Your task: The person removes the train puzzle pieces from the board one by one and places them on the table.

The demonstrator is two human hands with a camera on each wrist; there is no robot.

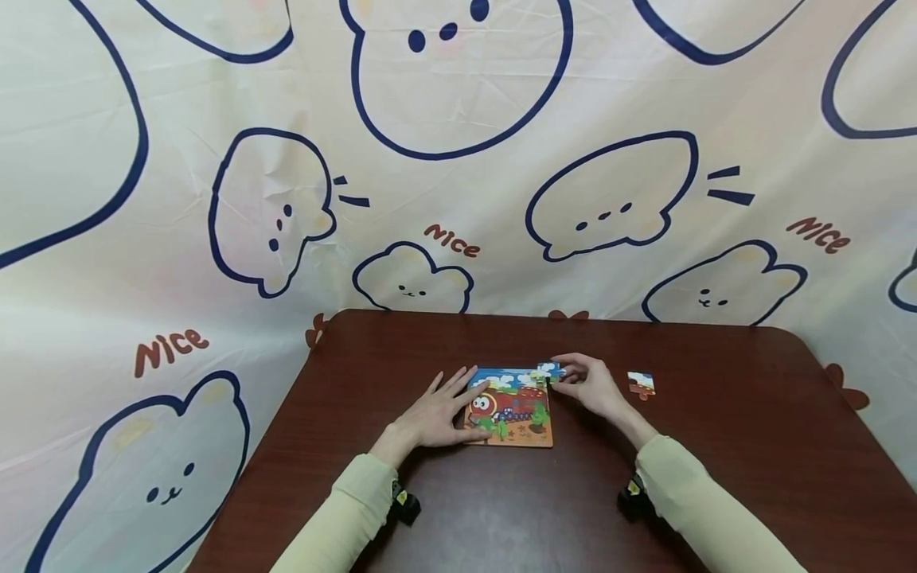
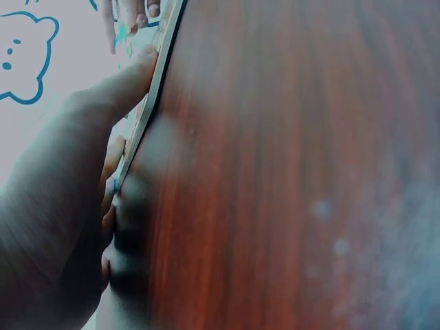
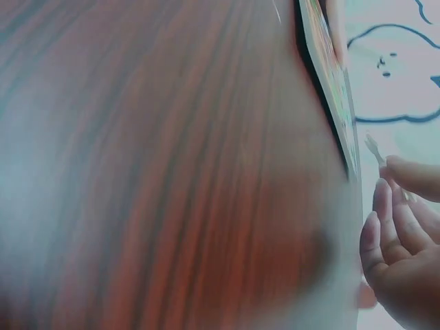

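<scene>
A jigsaw puzzle board (image 1: 512, 406) with a bright cartoon picture lies on the table. My left hand (image 1: 433, 414) rests on its left side, fingers spread and straight, the thumb along the lower left edge; the left wrist view shows that thumb (image 2: 134, 79) against the board's edge. At the upper right corner of the board, my right hand (image 1: 589, 386) pinches a blue and white puzzle piece (image 1: 549, 371) between thumb and fingers. The piece overlaps the corner in the head view. In the right wrist view the thin piece (image 3: 375, 148) sticks out from the fingertips, tilted.
Another puzzle piece (image 1: 641, 383), blue, white and brown, lies apart on the table to the right of my right hand. The dark brown wooden table (image 1: 487, 509) reaches back to a pale curtain (image 1: 494, 199) printed with cartoon bears.
</scene>
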